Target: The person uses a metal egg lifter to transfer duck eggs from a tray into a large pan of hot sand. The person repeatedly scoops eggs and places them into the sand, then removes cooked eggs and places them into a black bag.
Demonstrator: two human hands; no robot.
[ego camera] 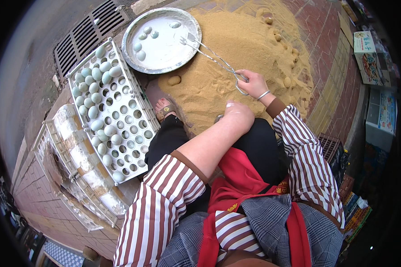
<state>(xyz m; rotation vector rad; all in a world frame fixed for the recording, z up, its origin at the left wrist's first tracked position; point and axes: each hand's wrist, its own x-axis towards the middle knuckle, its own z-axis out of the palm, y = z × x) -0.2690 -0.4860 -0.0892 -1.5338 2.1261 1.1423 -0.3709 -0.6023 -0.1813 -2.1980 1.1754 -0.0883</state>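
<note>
My right hand (253, 83) grips the loop handles of a pair of twisted-wire tongs (217, 59). The jaws of the tongs reach over the near right part of a round basin (195, 26) with white paste in it; no egg shows between them. Several pale blue-green eggs (141, 55) lie in the paste, mostly on the left side. My left hand (237, 115) rests bent over my knee, its fingers hidden from view. Under both hands spreads a heap of yellow-brown sawdust-like powder (234, 43). A coated egg (174, 80) sits at its near left edge.
Left of my foot stands a white perforated plastic crate (123, 125) with several loose eggs (93, 86) on top. Another crate (100, 212) and a taped foam box (83, 157) are beside it. Coated lumps (287, 82) line the heap's right edge. A drain grate (90, 33) is beyond.
</note>
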